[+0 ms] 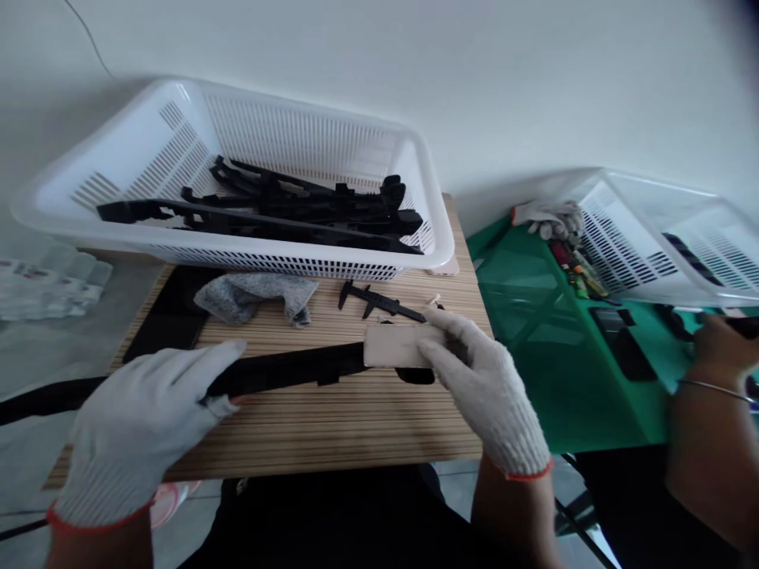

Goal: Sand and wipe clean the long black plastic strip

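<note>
Both my hands wear white knit gloves. My left hand (142, 419) is closed round a long black plastic strip (285, 368) that lies across the striped wooden table (332, 427) and juts out past its left edge. My right hand (480, 379) presses a flat beige block (394, 345) onto the right part of that strip, fingers wrapped over the block's end.
A white slotted basket (237, 237) with several long black parts stands at the back. A grey cloth (254, 296) and a black caliper (379, 302) lie before it. To the right, another person's bare arm (711, 427) reaches over a green table (551, 356) with a second white basket (664, 237).
</note>
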`<action>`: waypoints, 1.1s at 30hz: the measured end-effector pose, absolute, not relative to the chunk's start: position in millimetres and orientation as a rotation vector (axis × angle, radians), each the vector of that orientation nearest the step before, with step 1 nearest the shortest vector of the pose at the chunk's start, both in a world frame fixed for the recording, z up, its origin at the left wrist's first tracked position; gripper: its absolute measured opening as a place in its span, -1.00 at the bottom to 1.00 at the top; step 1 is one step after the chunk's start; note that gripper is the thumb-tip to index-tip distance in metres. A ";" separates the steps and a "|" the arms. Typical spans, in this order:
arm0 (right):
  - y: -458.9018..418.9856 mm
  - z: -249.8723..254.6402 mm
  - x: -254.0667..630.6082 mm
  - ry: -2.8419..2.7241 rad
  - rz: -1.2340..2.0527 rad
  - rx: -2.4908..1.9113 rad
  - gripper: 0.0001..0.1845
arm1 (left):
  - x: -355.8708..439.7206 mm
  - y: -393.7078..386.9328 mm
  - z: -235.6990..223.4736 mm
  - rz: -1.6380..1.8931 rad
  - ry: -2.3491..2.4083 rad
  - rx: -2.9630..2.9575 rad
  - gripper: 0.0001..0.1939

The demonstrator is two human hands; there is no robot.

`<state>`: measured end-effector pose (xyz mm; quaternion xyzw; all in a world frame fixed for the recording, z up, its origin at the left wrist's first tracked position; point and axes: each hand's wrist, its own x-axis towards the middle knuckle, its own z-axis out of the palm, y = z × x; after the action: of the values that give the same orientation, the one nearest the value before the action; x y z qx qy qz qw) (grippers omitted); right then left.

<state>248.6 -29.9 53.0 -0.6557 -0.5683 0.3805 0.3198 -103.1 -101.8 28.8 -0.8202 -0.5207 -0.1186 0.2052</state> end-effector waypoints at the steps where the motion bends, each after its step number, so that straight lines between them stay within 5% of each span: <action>1: -30.4 54.0 246.5 -1.496 1.005 -1.716 -0.49 | -100.4 -100.6 29.9 -0.320 -1.446 -2.273 -0.55; 8: -34.5 55.3 208.4 -1.683 0.990 -1.493 -0.55 | -68.7 -81.9 33.1 -0.430 -1.300 -2.369 -0.57; 17: -26.2 66.2 267.6 -1.520 0.739 -1.822 -0.42 | -98.2 -93.2 33.6 -0.329 -1.363 -2.270 -0.57; 20: -25.6 63.6 272.3 -1.415 0.965 -1.645 -0.31 | -100.2 -91.2 26.8 -0.369 -1.338 -2.357 -0.56; 24: -17.2 56.4 266.9 -1.654 1.469 -1.459 -0.41 | -97.2 -82.8 18.8 -0.383 -1.312 -2.447 -0.57; 28: -4.3 51.1 258.9 -1.594 1.064 -1.599 -0.49 | -93.9 -76.4 18.6 -0.356 -1.293 -2.403 -0.58; 33: -1.6 61.1 260.2 -1.616 1.125 -1.449 -0.54 | -94.9 -79.8 25.0 -0.405 -1.399 -2.326 -0.52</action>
<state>260.2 -1.6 61.1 -0.5571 -0.6212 0.4325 0.3416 -94.9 -79.8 25.0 -0.8309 -0.4997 -0.1448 0.1973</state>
